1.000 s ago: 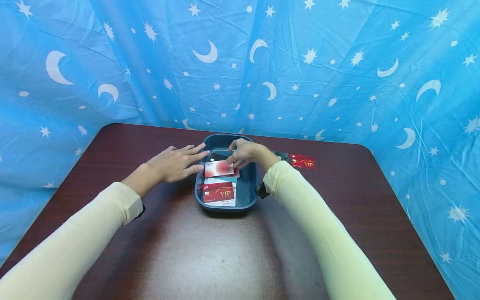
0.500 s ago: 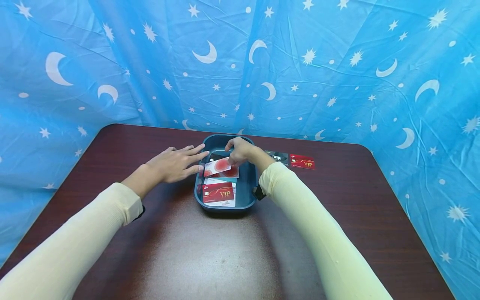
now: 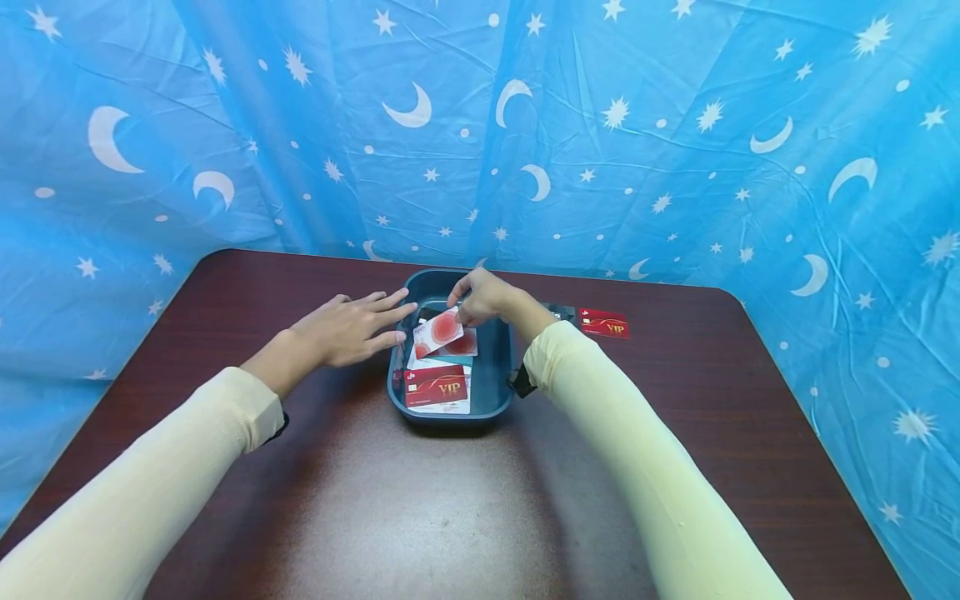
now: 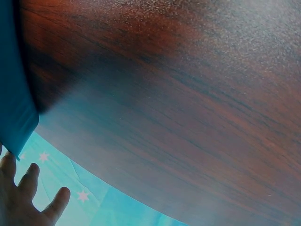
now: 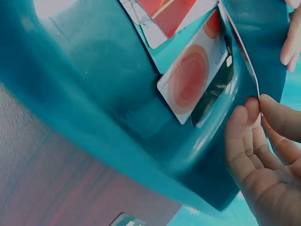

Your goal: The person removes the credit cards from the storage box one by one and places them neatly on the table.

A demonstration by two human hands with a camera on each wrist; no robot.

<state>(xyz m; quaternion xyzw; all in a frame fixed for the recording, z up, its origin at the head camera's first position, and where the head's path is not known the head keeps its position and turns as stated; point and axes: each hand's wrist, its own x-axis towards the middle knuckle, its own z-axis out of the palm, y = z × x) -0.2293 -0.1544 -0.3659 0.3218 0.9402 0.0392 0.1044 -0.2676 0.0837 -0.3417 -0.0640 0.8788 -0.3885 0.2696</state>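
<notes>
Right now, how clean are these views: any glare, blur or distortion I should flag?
Head view: wide-angle bending at the edges, a broad pale sheen on the table, otherwise sharp. Left wrist view: close, soft wood grain, the left hand cut off at the corner. Right wrist view: strong teal cast, a bright glare patch on the tray, right hand slightly soft.

Dark card [image 3: 561,311] on the tabletop [image 3: 450,500] was mostly hidden behind the right hand [image 3: 486,297] and wrist; print unreadable. Black card [image 3: 426,314] in the tray [image 3: 495,375] was covered by the lifted white-and-red card [image 3: 438,331]; only a corner showed. White cards under the red VIP card [image 3: 437,387] showed edges only. Left wrist view cut off the left hand [image 4: 21,197] at the bottom corner, fingertips only. Right wrist view cropped the right hand's palm; small text on the cards was too blurred to read.
</notes>
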